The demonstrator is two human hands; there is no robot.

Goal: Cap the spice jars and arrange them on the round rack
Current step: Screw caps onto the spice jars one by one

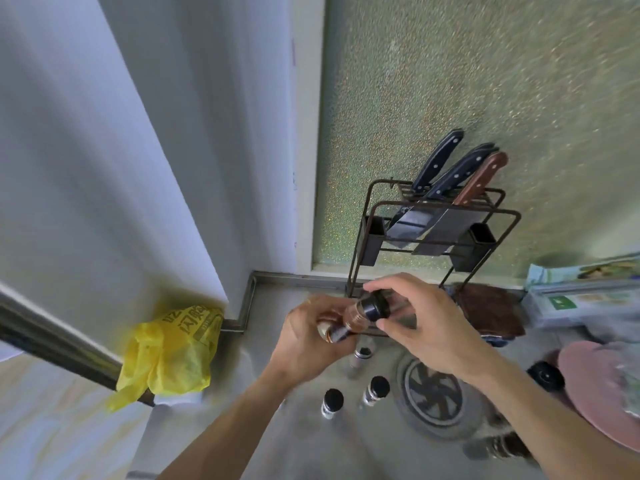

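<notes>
A: Head view: your jar (353,318) is tilted in mid-air, left hand (311,336) wrapped round its base to steady it.
B: And your right hand (424,322) pinches the black cap (375,305), likely twisting it on. Three jars (375,389) wait below.

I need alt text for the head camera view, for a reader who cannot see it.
Two hands hold a spice jar over a grey counter: the left hand grips its body, the right hand holds the black cap. Three more jars stand below; a knife rack stands behind.
</notes>
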